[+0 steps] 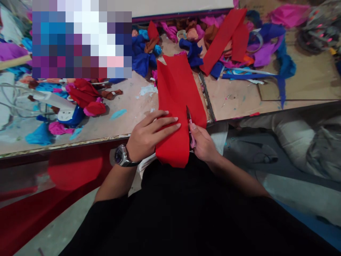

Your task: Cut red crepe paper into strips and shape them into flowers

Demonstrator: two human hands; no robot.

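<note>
A long red sheet [176, 89], like crepe paper or cloth, lies over the table edge, its near end hanging down in front of my body. My left hand [151, 131], with a watch on the wrist, presses on the sheet with its fingers stretched out flat. My right hand [204, 142] grips a small pair of scissors [191, 129] with pink handles. The dark blades point away from me and lie at a slit in the sheet, which parts on either side of them. The finger loops are partly hidden by my right hand.
A blue and white power strip [69, 114] with cables sits at the left among crumpled coloured scraps [41, 133]. Two red strips [223, 41] and blue and purple pieces lie at the back right, beside cardboard [301, 83]. A table seam [207, 97] runs right of the sheet.
</note>
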